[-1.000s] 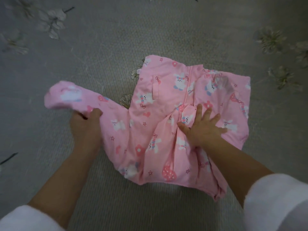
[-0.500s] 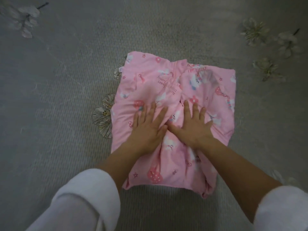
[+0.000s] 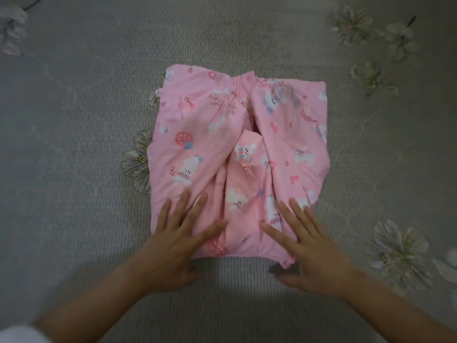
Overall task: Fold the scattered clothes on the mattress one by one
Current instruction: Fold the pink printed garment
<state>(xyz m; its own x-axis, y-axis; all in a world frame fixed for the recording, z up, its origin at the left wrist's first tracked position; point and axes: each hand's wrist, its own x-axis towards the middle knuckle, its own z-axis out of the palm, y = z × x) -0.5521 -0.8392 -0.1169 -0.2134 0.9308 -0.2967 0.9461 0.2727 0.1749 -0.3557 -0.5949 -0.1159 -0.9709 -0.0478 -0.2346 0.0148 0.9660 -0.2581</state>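
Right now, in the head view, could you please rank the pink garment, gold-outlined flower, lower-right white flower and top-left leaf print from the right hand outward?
1. Pink garment: touching the right hand.
2. Lower-right white flower: just to its right.
3. Gold-outlined flower: past the garment's left edge.
4. Top-left leaf print: far corner.

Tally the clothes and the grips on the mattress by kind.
Pink garment: 1
Grips, both bare hands resting flat on the garment: 2, left grip and right grip
Total: 3
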